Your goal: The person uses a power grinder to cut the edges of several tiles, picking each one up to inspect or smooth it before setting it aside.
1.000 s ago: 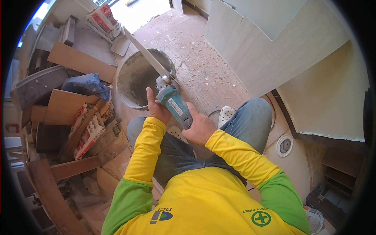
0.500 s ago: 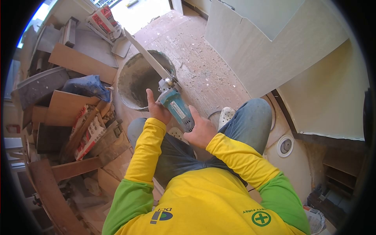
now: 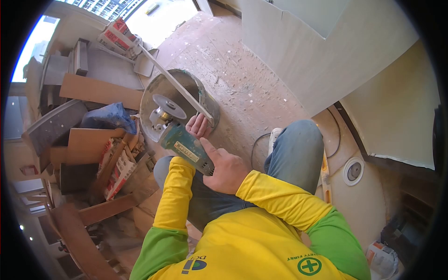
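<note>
My right hand (image 3: pixel 228 170) is wrapped around the rear of a teal angle grinder (image 3: pixel 184 147). The grinder's cutting disc (image 3: pixel 169 107) faces up and away from me, over the bucket. Behind the grinder, my left hand (image 3: pixel 199 126) has its fingers curled at the near end of a long thin pale strip (image 3: pixel 175 84); the grinder and sleeve hide part of that hand. The strip slants across the mouth of a large round bucket (image 3: pixel 212 105), its far end reaching toward a red and white bag. The disc sits left of the strip, apart from it.
Boards and debris, including a brown panel (image 3: pixel 100 91) and a blue plastic sheet (image 3: pixel 109 116), are piled at left. A red and white bag (image 3: pixel 119 37) stands beyond. Rubble chips dot the floor (image 3: pixel 242 79). Large pale panels (image 3: pixel 298 60) lean at right; a cable (image 3: pixel 254 147) runs by my knee.
The grinder has swung left and its disc now faces up. My left hand has moved from beside the grinder to the strip's near end. The strip has turned and looks narrower.
</note>
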The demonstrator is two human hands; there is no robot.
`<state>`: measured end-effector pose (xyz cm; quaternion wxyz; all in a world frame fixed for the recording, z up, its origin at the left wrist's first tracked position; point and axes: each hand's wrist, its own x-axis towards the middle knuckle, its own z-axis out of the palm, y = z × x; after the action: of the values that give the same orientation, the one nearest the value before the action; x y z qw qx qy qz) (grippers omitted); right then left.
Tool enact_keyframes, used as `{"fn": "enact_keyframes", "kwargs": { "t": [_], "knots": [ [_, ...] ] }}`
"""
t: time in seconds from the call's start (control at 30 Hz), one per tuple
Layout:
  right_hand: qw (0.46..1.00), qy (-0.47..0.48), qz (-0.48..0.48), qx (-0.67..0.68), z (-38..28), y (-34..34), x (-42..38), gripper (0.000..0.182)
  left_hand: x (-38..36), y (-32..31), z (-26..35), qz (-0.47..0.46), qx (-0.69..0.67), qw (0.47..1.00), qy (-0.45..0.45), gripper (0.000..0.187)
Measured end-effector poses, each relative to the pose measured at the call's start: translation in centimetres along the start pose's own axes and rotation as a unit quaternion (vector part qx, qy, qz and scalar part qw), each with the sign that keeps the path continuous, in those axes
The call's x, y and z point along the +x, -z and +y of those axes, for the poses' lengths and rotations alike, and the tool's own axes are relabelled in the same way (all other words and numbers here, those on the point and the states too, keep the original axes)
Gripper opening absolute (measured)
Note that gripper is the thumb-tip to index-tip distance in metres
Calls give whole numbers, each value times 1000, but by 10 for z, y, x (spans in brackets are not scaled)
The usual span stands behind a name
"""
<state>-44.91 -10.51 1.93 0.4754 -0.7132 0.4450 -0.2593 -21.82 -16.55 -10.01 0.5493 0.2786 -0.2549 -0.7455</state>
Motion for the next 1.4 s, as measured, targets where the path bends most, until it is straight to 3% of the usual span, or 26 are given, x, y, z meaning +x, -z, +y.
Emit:
{"fn": "enact_keyframes", "kwargs": {
  "t": [0.03, 0.07, 0.1, 0.17, 0.2, 0.27, 0.3, 0.37, 0.4, 0.47, 0.5, 0.57, 0.6, 0.67, 0.77, 0.8, 0.9, 0.93, 1.03, 1.4],
  "knots": [
    [1000, 7, -15, 4, -1, 1, 0, 97, -1, -8, 0, 125, 43, 991, 13, 61],
    [1000, 4, -13, 10, 0, 1, -1, 97, -3, -1, 0, 77, 97, 992, 2, 74],
    [1000, 14, -21, 10, 0, 2, -1, 97, -3, 5, 0, 78, 100, 992, 7, 74],
    [999, 22, -28, 14, 1, 2, -2, 98, 0, 7, 1, -99, -147, 984, -7, 89],
    [999, 20, -37, 19, 2, 2, -3, 98, -1, 2, 2, -97, -145, 985, -4, 89],
    [998, 19, -47, 26, 2, 3, -3, 98, -6, -8, 4, 91, 31, 995, 5, 102],
    [998, 14, -51, 29, 2, 4, -4, 98, -6, -2, 3, 92, 32, 995, 6, 102],
    [998, 13, -56, 32, 4, 5, -3, 99, -1, 17, -1, -101, -163, 981, 3, 89],
    [998, 8, -50, 35, 6, 4, -3, 99, 1, 26, -3, -100, -162, 982, 1, 89],
    [998, 5, -44, 37, 8, 4, -2, 99, 6, 32, -2, -166, 20, 986, -20, 74],
    [999, 5, -31, 30, 8, 4, -2, 98, 5, 29, 1, -167, 21, 986, -23, 74],
    [1000, 6, -18, 22, 7, 6, -2, 98, 2, 22, 8, -169, 232, 957, -31, 61],
    [999, -8, -27, 25, 6, 8, -1, 98, 0, 18, 8, -169, 232, 957, -33, 61],
    [999, -22, -37, 27, 5, 10, 1, 97, -4, 5, 3, -84, 15, 996, 1, 58],
    [999, -35, -21, 1, 4, 10, 6, 96, -8, -19, 8, -15, -92, 996, 9, 71],
    [999, -47, -13, -2, 5, 11, 10, 96, -7, -29, 8, 102, -82, 991, 5, 84],
    [998, -63, 5, -5, 9, 9, 18, 96, -6, -39, 12, 84, -155, 984, -9, 94],
    [997, -69, 18, -1, 10, 8, 20, 96, -6, -43, 11, 128, -123, 984, -2, 103],
    [996, -85, 28, 7, 9, 8, 24, 97, -6, -51, 13, 140, -109, 984, -4, 107],
    [991, -130, -9, -21, 4, 2, 34, 95, -6, -57, 18, 142, -120, 983, 0, 95]
  ]
}}
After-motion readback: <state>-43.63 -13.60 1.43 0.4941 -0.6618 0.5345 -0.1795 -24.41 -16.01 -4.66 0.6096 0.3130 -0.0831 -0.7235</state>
